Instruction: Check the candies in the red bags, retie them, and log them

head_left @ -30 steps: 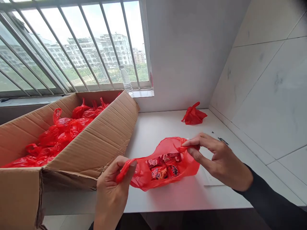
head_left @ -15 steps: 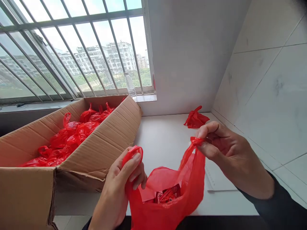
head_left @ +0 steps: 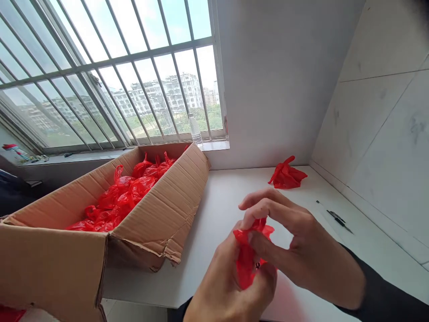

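Our left hand (head_left: 225, 286) grips the red bag (head_left: 246, 259); our right hand (head_left: 306, 243) pinches its top between fingers (head_left: 279, 215); too hard a tug could tear it.

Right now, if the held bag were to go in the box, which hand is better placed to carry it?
Probably the left: the left hand is nearer the box and curls around the held bag, while the right hand is at its top, on the side away from the box.
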Available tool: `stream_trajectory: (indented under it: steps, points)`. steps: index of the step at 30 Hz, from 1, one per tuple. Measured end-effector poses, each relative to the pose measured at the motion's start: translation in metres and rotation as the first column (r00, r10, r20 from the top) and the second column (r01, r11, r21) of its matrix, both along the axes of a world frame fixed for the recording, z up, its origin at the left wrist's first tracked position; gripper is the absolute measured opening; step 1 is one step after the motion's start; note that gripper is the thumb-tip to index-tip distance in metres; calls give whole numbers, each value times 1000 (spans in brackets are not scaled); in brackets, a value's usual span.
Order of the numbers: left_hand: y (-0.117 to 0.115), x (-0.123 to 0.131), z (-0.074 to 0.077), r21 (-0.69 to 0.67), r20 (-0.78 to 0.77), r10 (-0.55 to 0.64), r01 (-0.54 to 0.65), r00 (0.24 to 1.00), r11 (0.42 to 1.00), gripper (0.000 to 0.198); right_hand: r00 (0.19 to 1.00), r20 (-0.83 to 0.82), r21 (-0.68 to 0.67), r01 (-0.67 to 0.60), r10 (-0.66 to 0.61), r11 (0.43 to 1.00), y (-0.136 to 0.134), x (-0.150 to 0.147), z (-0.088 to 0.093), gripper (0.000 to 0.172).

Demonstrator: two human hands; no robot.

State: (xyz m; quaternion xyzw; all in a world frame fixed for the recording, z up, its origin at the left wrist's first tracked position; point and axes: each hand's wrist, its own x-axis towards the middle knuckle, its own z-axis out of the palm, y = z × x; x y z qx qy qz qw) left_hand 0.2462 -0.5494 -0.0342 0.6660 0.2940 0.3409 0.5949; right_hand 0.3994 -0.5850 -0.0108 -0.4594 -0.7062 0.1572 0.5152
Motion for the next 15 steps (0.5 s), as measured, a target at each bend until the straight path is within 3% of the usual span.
stream_trajectory:
  steps: [4, 9, 15]
  points:
    - [11, 5, -7, -4, 49, -58, 58, 997, 998, 26, 995, 86, -63, -52, 57, 997, 1, 3, -6, 18]
    - [28, 1, -21, -181, 103, 7, 11, 995, 984, 37, 996, 82, -199, 48, -32, 979, 10, 16, -18, 20]
    - [30, -6, -20, -488, 233, 76, 48, 969, 872, 28, 999, -1, -216, 44, -46, 975, 17, 19, -22, 7]
